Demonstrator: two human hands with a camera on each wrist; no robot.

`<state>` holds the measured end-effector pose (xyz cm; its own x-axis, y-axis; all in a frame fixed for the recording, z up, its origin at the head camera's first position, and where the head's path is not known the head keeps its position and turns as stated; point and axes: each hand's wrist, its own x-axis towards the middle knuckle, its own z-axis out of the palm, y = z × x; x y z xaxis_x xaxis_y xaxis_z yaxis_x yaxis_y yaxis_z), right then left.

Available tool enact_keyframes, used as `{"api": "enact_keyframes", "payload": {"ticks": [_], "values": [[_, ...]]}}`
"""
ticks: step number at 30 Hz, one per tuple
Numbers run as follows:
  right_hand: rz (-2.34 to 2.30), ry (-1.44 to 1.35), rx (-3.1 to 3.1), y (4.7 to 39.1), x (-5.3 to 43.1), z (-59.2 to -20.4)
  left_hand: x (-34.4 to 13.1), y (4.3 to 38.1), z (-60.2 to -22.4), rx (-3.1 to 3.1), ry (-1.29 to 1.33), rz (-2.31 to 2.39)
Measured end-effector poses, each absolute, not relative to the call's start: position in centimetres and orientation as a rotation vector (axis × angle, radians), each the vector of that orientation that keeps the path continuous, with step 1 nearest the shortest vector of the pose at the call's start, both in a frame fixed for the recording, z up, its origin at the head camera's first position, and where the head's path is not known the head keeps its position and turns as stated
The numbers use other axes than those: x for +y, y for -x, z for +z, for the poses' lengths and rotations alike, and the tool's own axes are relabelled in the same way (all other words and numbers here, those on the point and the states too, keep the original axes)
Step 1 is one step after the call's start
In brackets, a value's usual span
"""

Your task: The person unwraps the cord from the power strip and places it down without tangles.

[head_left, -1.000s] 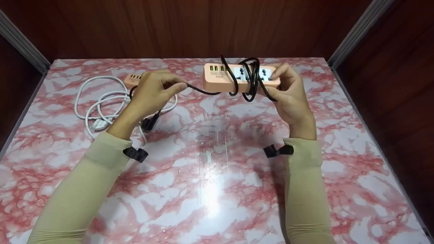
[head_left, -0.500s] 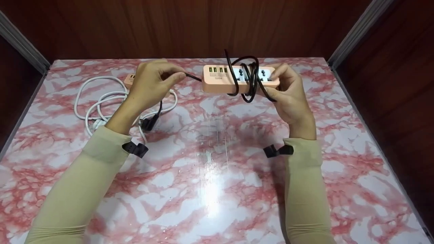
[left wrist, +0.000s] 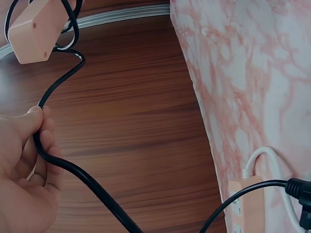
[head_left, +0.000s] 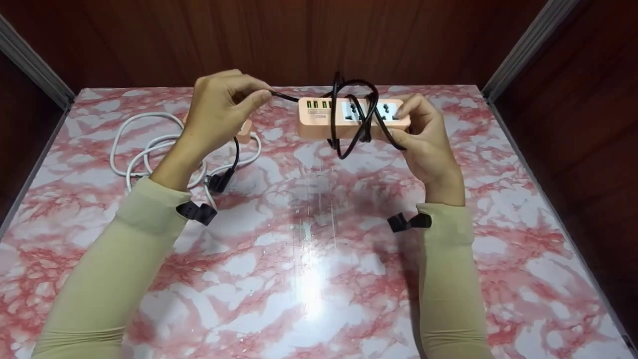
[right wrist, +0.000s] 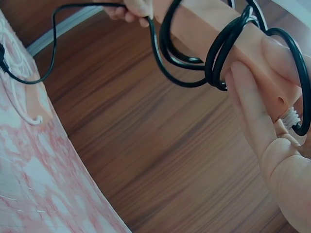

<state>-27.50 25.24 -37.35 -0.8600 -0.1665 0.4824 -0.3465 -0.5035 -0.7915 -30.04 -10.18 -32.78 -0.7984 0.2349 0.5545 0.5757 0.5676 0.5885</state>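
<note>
My right hand (head_left: 426,134) grips the right end of a peach power strip (head_left: 315,118), held up with its sockets and green USB ports facing the head camera. A black cord (head_left: 335,107) loops several times around the strip's middle and leaves its right end near my palm. Between thumb and fingers, my left hand (head_left: 219,107) pinches a stretch of this cord (left wrist: 73,167) to the left of the strip. From there the cord hangs down to its black plug (head_left: 219,180), low over the table. In the right wrist view, fingers (right wrist: 250,97) lie along the strip's underside.
Behind my left hand, a second peach power strip (head_left: 244,132) lies on the marbled table (head_left: 279,239), partly hidden. Its white cord (head_left: 127,117) spreads in loose loops. Dark wood-look panels (head_left: 319,40) stand at the back and both sides.
My left hand has risen, drawing the black cord up from below the strip to behind its top edge. The loops around the strip have shifted and spread. My right hand has stayed in place.
</note>
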Motion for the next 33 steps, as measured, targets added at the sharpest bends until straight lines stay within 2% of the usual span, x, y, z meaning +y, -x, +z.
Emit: {"api": "enact_keyframes", "payload": {"ticks": [33], "values": [[2.527, -0.657, -1.539, 27.7, 25.1, -37.3, -9.1, 27.7, -29.8, -2.055, 0.689, -1.201]]}}
